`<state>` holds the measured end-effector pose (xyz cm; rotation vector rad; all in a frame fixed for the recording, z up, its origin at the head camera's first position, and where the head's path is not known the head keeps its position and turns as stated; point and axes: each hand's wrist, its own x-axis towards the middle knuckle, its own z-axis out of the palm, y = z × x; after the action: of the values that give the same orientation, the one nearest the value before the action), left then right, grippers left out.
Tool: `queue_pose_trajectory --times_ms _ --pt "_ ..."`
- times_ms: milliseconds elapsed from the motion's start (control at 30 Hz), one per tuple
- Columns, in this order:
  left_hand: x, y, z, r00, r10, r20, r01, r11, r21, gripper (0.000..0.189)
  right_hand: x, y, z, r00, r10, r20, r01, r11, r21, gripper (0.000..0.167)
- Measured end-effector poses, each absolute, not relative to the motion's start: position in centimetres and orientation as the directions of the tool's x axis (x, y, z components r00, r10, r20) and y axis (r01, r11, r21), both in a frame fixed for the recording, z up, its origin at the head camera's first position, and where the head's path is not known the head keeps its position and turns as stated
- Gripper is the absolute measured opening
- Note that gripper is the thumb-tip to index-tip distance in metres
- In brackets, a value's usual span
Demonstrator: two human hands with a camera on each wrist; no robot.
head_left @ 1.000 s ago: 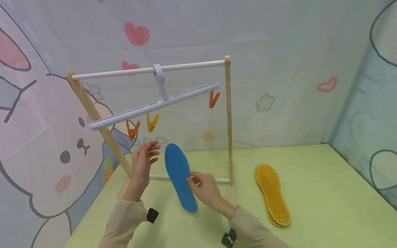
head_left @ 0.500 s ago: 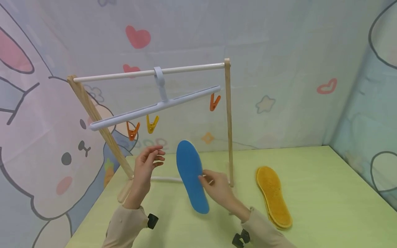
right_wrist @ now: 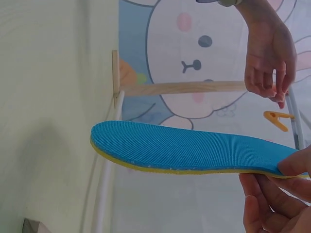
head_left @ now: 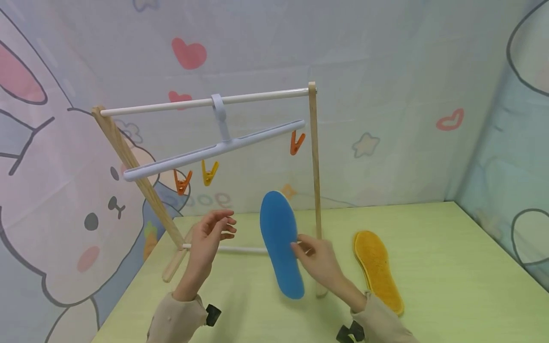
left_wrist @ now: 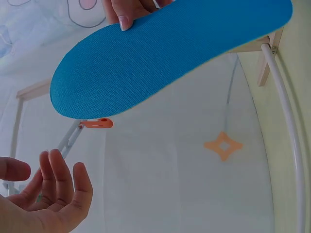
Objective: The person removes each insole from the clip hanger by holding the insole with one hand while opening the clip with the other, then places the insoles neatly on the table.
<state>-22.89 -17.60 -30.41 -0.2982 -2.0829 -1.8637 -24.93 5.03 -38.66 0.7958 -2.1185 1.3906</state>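
Note:
My right hand [head_left: 318, 259] pinches a blue insole [head_left: 280, 245] by its right edge, thumb on the blue face. The insole stands nearly upright above the table, and its yellow underside shows along the edge in the right wrist view. To its left my left hand [head_left: 211, 240] is raised with fingers loosely bent, holding nothing. Above the hands a pale hanger [head_left: 223, 147] hangs from the rack's top bar. It carries an orange clothespin [head_left: 182, 182] and a yellow clothespin [head_left: 209, 173] on the left, and another orange clothespin [head_left: 296, 143] at its right end.
A wooden rack [head_left: 315, 181] with white bars stands on the pale green table [head_left: 446, 267]. Right of it lies a stacked pair of yellow insoles [head_left: 377, 271]. A printed cloth [head_left: 394, 95] closes off the back and sides.
The right hand has carried the blue insole to the right, away from the left hand. The left hand has shifted slightly right and down.

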Motion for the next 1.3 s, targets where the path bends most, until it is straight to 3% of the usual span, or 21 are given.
queue_pose_trajectory --times_ms 533,767,1067,1300 --pt "-21.7 -16.5 -31.3 -0.926 -0.004 0.377 0.371 0.172 0.913 0.019 -23.7 8.2 -37.6 -0.776 -0.168 0.608 -0.62 0.381 -0.686 0.013" --pt "-21.4 -16.3 -31.7 -0.914 0.009 0.406 0.399 0.205 0.894 0.018 -23.5 9.2 -37.7 -0.77 -0.145 0.621 -0.621 0.394 -0.678 0.012" --pt "-21.2 -15.8 -32.3 -0.904 0.047 0.426 0.424 0.238 0.874 0.017 -23.3 10.4 -37.6 -0.806 -0.112 0.581 -0.576 0.374 -0.727 0.013" --pt "-21.2 -15.6 -32.7 -0.911 0.044 0.409 0.407 0.235 0.883 0.017 -23.5 12.0 -37.9 -0.803 -0.098 0.587 -0.565 0.437 -0.7 0.017"
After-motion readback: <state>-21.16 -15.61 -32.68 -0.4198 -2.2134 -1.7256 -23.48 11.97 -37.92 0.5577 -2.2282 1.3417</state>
